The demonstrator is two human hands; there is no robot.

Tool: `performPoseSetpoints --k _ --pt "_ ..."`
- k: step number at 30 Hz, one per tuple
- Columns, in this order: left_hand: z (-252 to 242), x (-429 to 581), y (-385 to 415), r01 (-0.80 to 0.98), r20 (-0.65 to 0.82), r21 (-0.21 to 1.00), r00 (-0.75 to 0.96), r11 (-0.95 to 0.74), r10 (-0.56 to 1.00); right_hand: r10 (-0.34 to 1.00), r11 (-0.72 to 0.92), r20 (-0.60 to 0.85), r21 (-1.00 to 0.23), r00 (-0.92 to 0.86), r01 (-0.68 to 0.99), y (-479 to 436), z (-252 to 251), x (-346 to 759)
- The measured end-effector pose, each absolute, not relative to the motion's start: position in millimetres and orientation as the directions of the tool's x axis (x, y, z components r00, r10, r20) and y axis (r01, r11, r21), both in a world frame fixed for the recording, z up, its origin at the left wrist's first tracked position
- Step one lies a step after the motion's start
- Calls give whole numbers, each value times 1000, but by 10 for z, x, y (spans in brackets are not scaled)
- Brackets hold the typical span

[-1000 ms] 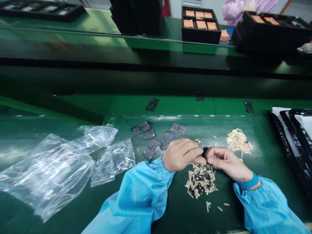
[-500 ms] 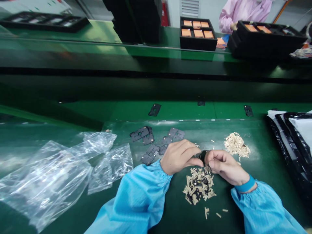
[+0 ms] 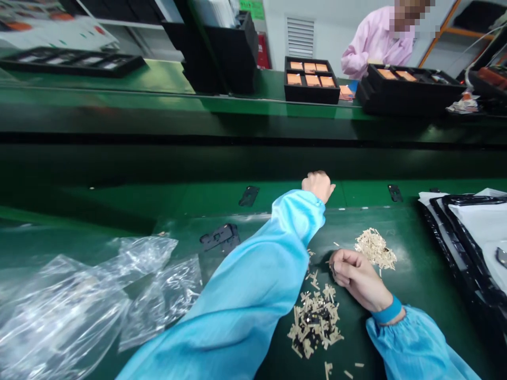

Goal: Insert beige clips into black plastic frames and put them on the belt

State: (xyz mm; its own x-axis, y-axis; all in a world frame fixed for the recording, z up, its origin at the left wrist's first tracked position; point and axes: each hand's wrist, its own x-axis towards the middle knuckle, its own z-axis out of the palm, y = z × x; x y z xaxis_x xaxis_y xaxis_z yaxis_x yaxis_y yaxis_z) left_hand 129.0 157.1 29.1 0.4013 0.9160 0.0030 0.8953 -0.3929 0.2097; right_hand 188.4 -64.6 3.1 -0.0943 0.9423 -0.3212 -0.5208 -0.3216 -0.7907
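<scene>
My left hand (image 3: 318, 184) reaches far forward over the green ledge at the back of the bench, its fingers curled and mostly hidden; what they hold cannot be made out. My right hand (image 3: 356, 274) is pinched closed above the bench, with something small and unclear at its fingertips. Below and left of it lies a pile of small beige strips mixed with black bits (image 3: 317, 322). Just behind it sits a second heap of beige strips (image 3: 375, 248). Flat black plastic parts (image 3: 222, 237) lie left of my left sleeve, which covers others.
Crumpled clear plastic bags (image 3: 71, 311) lie at the left. Black-edged white bags (image 3: 479, 221) stack at the right. Single black parts (image 3: 249, 196) rest along the ledge. Beyond it stand black trays with orange pieces (image 3: 311, 87) and a person in a pink sleeve (image 3: 356, 55).
My left hand has left my right hand and stretched forward to the ledge, over where a black part lay. My right hand stays pinched near the pile. The view has tilted up.
</scene>
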Motion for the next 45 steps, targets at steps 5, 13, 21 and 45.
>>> performPoseSetpoints --k 5,13,21,45 --pt "331 1477 1669 890 -81 194 433 -412 898 942 -318 -323 -785 -86 -531 -636 1 1876" --pt "467 826 1472 853 -14 273 465 -445 885 944 -236 -317 -846 94 -479 -613 22 1850" --pt "174 182 433 208 -218 969 478 132 851 935 -200 -258 -950 243 -239 -648 7 1807" --pt "-32 180 -13 191 -82 981 326 20 942 946 -239 -184 -953 265 188 -726 112 1689"
